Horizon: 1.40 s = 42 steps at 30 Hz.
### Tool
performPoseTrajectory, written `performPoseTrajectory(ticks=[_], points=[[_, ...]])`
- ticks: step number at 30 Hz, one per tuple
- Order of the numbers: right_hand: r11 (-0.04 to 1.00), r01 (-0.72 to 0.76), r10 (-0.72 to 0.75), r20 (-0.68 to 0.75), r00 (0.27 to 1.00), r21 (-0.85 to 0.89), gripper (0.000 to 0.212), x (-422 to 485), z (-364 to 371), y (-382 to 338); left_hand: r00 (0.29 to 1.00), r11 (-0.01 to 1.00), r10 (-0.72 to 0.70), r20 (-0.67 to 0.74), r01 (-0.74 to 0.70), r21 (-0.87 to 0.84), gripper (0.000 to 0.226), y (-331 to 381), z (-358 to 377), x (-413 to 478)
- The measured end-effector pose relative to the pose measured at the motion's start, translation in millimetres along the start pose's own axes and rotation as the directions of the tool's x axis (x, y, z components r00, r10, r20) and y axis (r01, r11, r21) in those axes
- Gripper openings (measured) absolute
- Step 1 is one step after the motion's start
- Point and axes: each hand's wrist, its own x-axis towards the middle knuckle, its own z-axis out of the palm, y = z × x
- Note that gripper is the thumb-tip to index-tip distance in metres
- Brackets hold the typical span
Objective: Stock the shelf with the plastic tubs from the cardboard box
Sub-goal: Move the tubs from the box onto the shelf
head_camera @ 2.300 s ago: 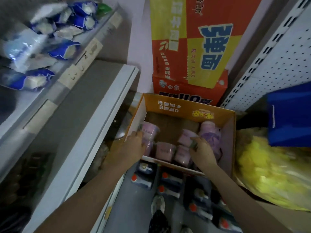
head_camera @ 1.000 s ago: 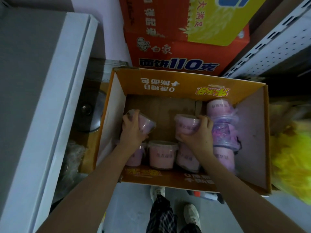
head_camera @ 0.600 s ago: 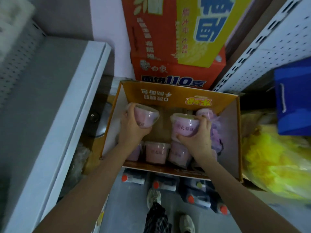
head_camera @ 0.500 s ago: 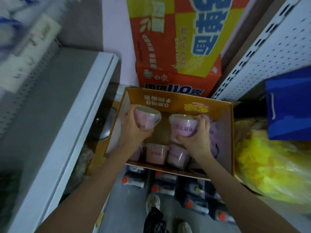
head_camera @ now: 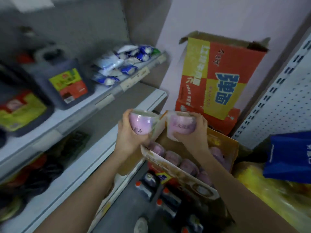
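Two round pink plastic tubs with pale lids are being held above the open orange cardboard box (head_camera: 220,143), one in each hand. My left hand (head_camera: 129,133) is wrapping its fingers round the wall of the left tub (head_camera: 141,123); my right hand (head_camera: 193,135) is gripping the right tub (head_camera: 182,124) likewise. More pink tubs (head_camera: 188,165) are lying in the box below. I am judging them light and stiff but smooth, possibly slippery, so a full grasp round the body below the lid suits best. A grey, white-edged shelf (head_camera: 109,115) is lying just to my left.
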Motion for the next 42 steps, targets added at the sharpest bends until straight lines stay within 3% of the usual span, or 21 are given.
performPoseTrajectory(ticks=[7, 19, 32, 42], points=[[0.963, 0.201, -0.228, 0.143, 0.963, 0.179, 0.081, -23, 30, -101, 0.941, 0.994, -0.063, -0.331, 0.088, 0.061, 0.097, 28, -121, -32], [0.749, 0.428, -0.599, 0.241, 0.763, 0.506, 0.083, -97, 128, -283, 0.670, 0.978, 0.030, -0.742, 0.135, 0.162, 0.097, 52, -332, -119], [0.520, 0.527, -0.789, 0.142, 0.597, 0.672, 0.080, -199, 204, -454, 0.467, 0.930, 0.295, -0.833, 0.060, 0.363, 0.091, 77, -517, -204], [0.462, 0.513, -0.850, 0.196, 0.490, 0.723, 0.085, -273, 271, -541, 0.390, 0.932, 0.265, -0.882, 0.132, 0.338, 0.096, 52, -631, -242]])
